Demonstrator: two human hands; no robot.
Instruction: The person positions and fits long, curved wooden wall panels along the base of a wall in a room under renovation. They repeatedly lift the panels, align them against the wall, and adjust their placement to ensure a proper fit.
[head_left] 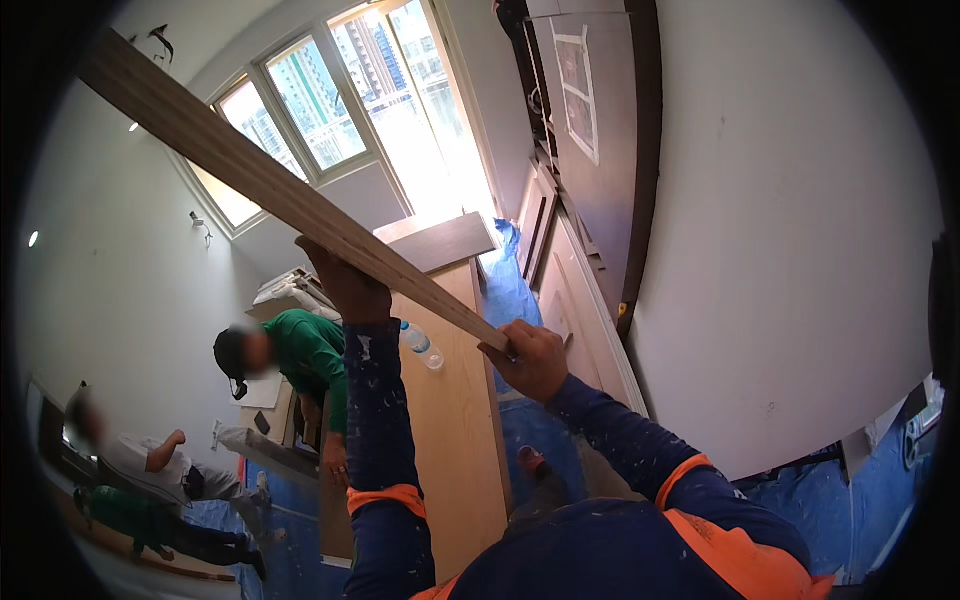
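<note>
A long wooden plank [270, 190] is raised in front of me, running from the upper left down to the middle. My right hand [530, 362] grips its near end, fingers wrapped round the edge. Farther along, my left hand [348, 285] holds the plank from below with the arm stretched up; part of that hand is hidden behind the wood. Under the plank lies a light wooden panel [450, 420] like a tabletop, and a clear plastic bottle [422, 345] with a blue cap rests on it.
A co-worker in a green top [308, 350] bends at the panel's left side. Two more people [160, 465] show farther left. Door-like panels [575, 290] lean along the right wall. Blue sheeting [540, 430] covers the floor. Windows [315, 100] stand at the back.
</note>
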